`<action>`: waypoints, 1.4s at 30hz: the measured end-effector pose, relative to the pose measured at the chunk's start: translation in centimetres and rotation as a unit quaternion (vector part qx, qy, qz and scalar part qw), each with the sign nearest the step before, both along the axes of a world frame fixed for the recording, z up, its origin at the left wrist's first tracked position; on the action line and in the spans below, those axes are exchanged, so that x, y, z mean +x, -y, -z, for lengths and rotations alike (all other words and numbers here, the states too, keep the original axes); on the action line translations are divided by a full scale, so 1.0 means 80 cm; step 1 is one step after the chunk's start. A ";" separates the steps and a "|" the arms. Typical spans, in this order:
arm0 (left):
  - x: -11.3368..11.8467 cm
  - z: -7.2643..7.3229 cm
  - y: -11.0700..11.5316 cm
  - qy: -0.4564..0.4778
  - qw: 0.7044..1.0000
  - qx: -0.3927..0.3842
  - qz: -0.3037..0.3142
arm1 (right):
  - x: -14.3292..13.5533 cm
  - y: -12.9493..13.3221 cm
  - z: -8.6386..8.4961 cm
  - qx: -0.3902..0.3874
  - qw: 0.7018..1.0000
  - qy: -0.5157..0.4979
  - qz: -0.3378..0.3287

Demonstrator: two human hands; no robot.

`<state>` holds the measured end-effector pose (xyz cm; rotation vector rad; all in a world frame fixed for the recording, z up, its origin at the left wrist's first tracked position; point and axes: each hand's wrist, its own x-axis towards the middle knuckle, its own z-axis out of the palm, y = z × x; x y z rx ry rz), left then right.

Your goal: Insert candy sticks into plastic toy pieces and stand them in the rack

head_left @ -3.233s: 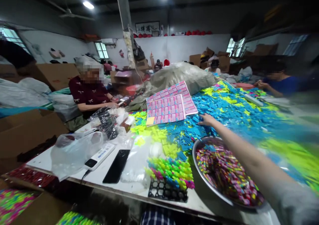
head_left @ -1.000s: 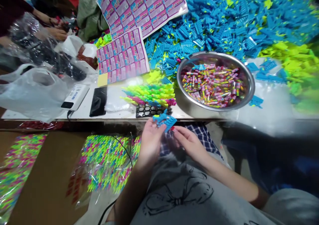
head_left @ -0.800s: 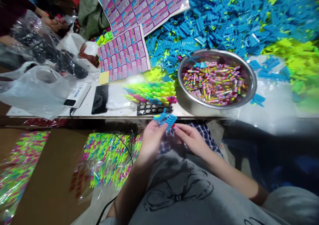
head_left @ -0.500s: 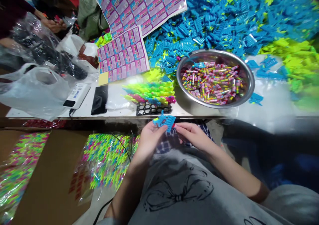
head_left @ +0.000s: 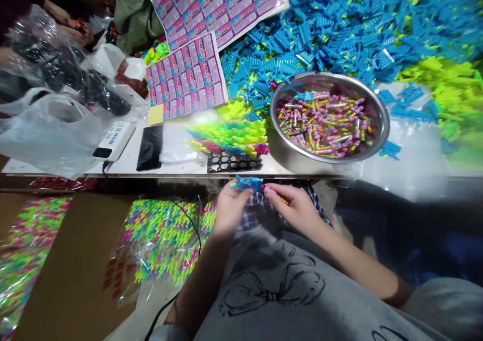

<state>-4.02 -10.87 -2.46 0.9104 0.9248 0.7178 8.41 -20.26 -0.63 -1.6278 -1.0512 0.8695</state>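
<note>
My left hand (head_left: 229, 205) pinches a blue plastic piece (head_left: 249, 183) with a bit of yellow-green at its left end, just below the table's front edge. In my right hand (head_left: 296, 205) is a small candy tube (head_left: 276, 194), pink and yellow with a red end. The tube's red end is at the right side of the blue piece; whether they touch is too small to tell. Beyond my hands, a steel bowl (head_left: 384, 130) holds many similar tubes, and a stack of bright coloured pieces (head_left: 234, 137) lies on a black perforated tray (head_left: 234, 165).
Blue pieces (head_left: 339, 24) and yellow-green pieces (head_left: 453, 89) are heaped behind the bowl. Label sheets (head_left: 186, 79), a black phone (head_left: 150, 147), a white device (head_left: 115, 140) and plastic bags (head_left: 53, 135) lie leftward. Filled bags (head_left: 162, 240) are below. Another person's hand (head_left: 77, 31) is upper left.
The blue piece has turned to lie more level in my left hand. My right hand has shifted slightly, and more of the candy tube now shows. The view has moved a little.
</note>
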 end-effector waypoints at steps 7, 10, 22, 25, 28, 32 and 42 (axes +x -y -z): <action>-0.005 -0.001 0.000 0.053 0.998 -0.017 0.026 | 0.008 -0.002 -0.014 0.015 0.998 -0.001 -0.062; -0.006 -0.005 0.001 0.078 0.995 -0.052 0.036 | 0.014 -0.005 -0.019 -0.005 0.992 -0.046 -0.117; -0.008 -0.011 0.001 0.020 0.987 -0.110 0.117 | 0.031 -0.007 -0.015 -0.034 0.975 -0.097 -0.195; -0.010 -0.006 0.003 -0.029 0.987 -0.091 0.132 | 0.028 -0.007 -0.017 -0.013 0.982 -0.034 -0.183; -0.011 -0.006 0.005 -0.031 0.985 -0.078 0.151 | 0.026 -0.005 -0.017 0.005 0.984 -0.001 -0.177; -0.006 -0.017 0.009 -0.003 0.984 -0.081 0.158 | 0.028 0.001 -0.012 0.013 0.986 0.022 -0.166; -0.004 -0.039 0.018 0.041 0.988 -0.056 0.136 | 0.021 -0.001 -0.028 -0.036 0.965 -0.178 -0.191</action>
